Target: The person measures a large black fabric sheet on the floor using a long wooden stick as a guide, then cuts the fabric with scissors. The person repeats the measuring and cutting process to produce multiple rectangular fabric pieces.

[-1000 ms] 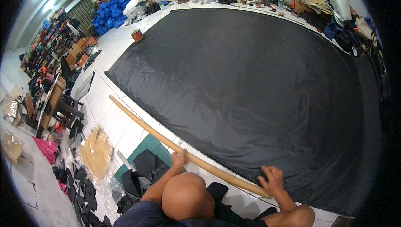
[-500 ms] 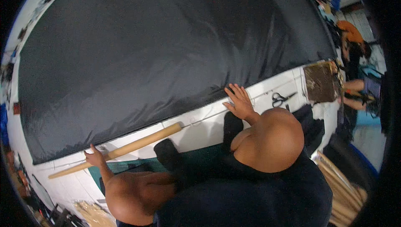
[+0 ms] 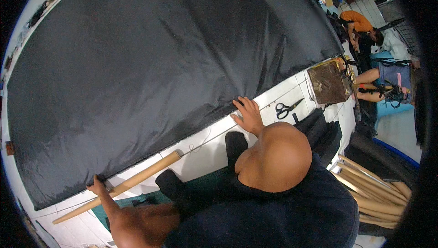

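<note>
A large sheet of black cloth (image 3: 150,65) covers the white floor in front of me, creased along its near side. My left hand (image 3: 96,187) is at the cloth's near left edge, thumb and a finger apart; its other fingers are hard to make out. Farther right, my right hand (image 3: 248,115) lies spread on the same edge, fingertips on the cloth and palm over the tiles. Between me and the cloth lies a long brown cardboard tube (image 3: 143,172), passing close beside my left wrist.
Black-handled scissors (image 3: 284,110) lie right of my right hand. Beyond them sits a brown wrapped block (image 3: 328,83). Folded black fabric (image 3: 324,131) and several cardboard tubes (image 3: 372,188) lie at my right. A person in orange (image 3: 358,21) bends at the far right, and another person's legs (image 3: 368,86) show nearby.
My view has shifted, so the cloth, tube and scissors appear farther left. Both hands stay at the cloth's near edge, the right one's fingers slightly less spread.
</note>
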`<state>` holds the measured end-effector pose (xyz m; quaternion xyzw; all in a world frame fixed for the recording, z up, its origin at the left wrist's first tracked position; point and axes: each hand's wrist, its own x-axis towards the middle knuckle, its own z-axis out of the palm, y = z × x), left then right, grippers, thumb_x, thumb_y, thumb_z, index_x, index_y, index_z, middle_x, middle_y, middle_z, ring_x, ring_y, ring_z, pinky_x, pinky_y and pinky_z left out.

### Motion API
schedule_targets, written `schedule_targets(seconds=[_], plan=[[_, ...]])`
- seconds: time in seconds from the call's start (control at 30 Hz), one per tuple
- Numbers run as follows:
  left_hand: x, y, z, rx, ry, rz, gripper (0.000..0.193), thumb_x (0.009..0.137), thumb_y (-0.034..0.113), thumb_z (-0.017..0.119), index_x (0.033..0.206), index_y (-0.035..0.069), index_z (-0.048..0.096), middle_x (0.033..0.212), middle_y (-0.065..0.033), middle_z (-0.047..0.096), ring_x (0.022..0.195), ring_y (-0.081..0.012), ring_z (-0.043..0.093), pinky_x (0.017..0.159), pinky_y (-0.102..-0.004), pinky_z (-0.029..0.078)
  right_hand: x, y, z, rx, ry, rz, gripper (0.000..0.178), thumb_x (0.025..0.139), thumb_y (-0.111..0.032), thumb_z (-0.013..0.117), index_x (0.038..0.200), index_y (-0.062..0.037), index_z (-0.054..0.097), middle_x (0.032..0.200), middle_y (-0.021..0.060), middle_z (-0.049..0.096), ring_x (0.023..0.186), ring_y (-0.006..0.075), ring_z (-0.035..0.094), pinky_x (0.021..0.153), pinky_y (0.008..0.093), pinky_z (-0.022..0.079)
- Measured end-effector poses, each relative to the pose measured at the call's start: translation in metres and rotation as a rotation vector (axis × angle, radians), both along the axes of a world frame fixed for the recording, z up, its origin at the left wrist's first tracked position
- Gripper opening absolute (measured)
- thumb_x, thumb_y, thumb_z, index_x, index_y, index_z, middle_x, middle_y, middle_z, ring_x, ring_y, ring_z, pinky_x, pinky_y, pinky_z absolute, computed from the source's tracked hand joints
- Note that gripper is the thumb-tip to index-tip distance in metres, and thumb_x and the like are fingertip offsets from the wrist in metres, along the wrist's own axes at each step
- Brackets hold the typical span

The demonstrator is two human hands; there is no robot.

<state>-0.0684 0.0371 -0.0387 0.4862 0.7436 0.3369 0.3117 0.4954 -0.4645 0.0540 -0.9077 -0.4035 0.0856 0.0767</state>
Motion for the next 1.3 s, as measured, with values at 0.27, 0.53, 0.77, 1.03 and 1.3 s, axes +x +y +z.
schedule_targets(seconds=[0.27, 0.53, 0.77, 1.03, 1.3], plan=[[-0.014, 0.015, -0.024, -0.052, -0.15, -0.143, 0.07, 0.077, 0.024, 0.075, 0.134, -0.005, 0.045, 0.123, -0.0182, 0.059, 0.111, -0.0327, 0.058, 0.092, -0.05, 0.049, 0.01, -0.024, -0.034, 0.251, -0.093, -0.097, 0.075, 0.077, -0.032, 0.076, 0.142, -0.0076, 0.045, 0.144, 0.0263, 0.041, 0.133, 0.0453, 0.04, 0.108, 0.0531, 0.035], [0.026, -0.002, -0.01, 0.019, -0.062, -0.17, 0.062, 0.081, 0.023, 0.071, 0.131, -0.004, 0.048, 0.123, -0.0167, 0.06, 0.111, -0.0313, 0.058, 0.093, -0.0468, 0.048, 0.006, -0.02, 0.002, 0.234, 0.021, -0.24, 0.076, 0.08, -0.028, 0.073, 0.147, -0.0129, 0.04, 0.15, 0.0236, 0.034, 0.138, 0.0442, 0.034, 0.113, 0.0513, 0.031], [0.022, -0.008, -0.011, 0.017, -0.065, -0.219, 0.054, 0.083, 0.022, 0.068, 0.13, -0.002, 0.052, 0.124, -0.0155, 0.06, 0.111, -0.0301, 0.058, 0.094, -0.044, 0.048, -0.006, -0.049, 0.03, 0.21, 0.038, -0.391, 0.063, 0.084, -0.025, 0.07, 0.141, -0.0109, 0.048, 0.143, 0.0218, 0.041, 0.128, 0.0416, 0.045, 0.107, 0.048, 0.038], [-0.069, 0.018, -0.037, 0.027, -0.451, -0.484, 0.047, 0.086, 0.02, 0.064, 0.127, 0.0, 0.055, 0.124, -0.014, 0.061, 0.112, -0.0288, 0.058, 0.095, -0.0408, 0.048, -0.008, -0.099, 0.026, 0.139, 0.062, -0.79, 0.05, 0.085, -0.02, 0.067, 0.129, -0.0025, 0.054, 0.116, 0.0228, 0.057, 0.111, 0.0388, 0.056, 0.093, 0.0453, 0.046], [-0.009, -0.002, 0.022, -0.508, -0.821, 0.131, 0.03, 0.089, 0.031, 0.067, 0.103, 0.006, 0.059, 0.084, -0.0044, 0.054, 0.076, -0.0186, 0.054, 0.066, -0.0325, 0.051, -0.101, 0.059, 0.29, 0.048, 0.012, -0.801, 0.049, 0.086, -0.027, 0.067, 0.128, -0.0053, 0.057, 0.097, 0.0158, 0.063, 0.088, 0.0331, 0.062, 0.079, 0.0414, 0.051]])
